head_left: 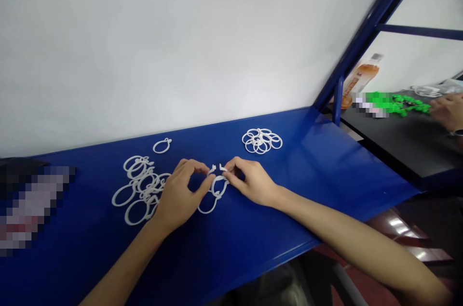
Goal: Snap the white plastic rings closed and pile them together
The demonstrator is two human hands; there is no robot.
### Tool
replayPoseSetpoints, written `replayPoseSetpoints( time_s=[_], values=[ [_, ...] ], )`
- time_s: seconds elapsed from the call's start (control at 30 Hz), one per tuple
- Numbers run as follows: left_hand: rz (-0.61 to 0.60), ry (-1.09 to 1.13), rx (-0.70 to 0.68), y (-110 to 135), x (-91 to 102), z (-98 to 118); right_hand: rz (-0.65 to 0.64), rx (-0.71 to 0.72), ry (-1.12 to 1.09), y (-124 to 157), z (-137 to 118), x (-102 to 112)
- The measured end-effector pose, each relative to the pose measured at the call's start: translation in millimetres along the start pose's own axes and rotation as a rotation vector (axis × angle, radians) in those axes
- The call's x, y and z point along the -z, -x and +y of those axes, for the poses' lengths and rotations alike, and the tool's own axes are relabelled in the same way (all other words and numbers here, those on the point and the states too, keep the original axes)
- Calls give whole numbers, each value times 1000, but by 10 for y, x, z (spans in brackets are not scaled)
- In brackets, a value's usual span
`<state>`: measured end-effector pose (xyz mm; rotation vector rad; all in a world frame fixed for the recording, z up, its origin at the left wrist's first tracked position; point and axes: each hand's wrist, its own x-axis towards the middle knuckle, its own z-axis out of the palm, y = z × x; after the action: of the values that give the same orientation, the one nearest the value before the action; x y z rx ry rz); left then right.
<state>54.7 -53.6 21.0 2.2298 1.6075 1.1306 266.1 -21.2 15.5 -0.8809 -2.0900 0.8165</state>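
Note:
My left hand (180, 194) and my right hand (249, 181) meet over the blue shelf (325, 171). Each pinches one end of an opened white plastic ring (217, 177), from which other white rings (210, 202) hang linked onto the shelf. A loose heap of white rings (139, 184) lies just left of my left hand. A single ring (162, 145) rests behind that heap. A linked cluster of rings (261, 140) sits behind my right hand.
A white wall rises behind the shelf. A blue frame post (365, 36) slants up at right. Beyond it a dark table (405, 137) carries green parts (398, 103), an orange bottle (360, 82) and another person's hand (448, 111).

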Motion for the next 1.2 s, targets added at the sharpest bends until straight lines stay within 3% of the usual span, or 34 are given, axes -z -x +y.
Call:
replayPoseSetpoints(
  time_s=[0.2, 0.37, 0.6, 0.87, 1.2],
  values=[
    [-203, 49, 117, 59, -122, -74, 32, -26, -7, -25, 19, 38],
    [-139, 61, 147, 47, -102, -70, 113, -126, 5, -75, 66, 88],
    [-175, -105, -48, 36, -26, -145, 217, -244, 61, -130, 231, 175],
    [-34, -69, -91, 19, -9, -112, 63, -66, -84, -76, 143, 115],
    [-69, 59, -117, 5, 3, 51, -153, 259, 75, 35, 21, 69]
  ],
)
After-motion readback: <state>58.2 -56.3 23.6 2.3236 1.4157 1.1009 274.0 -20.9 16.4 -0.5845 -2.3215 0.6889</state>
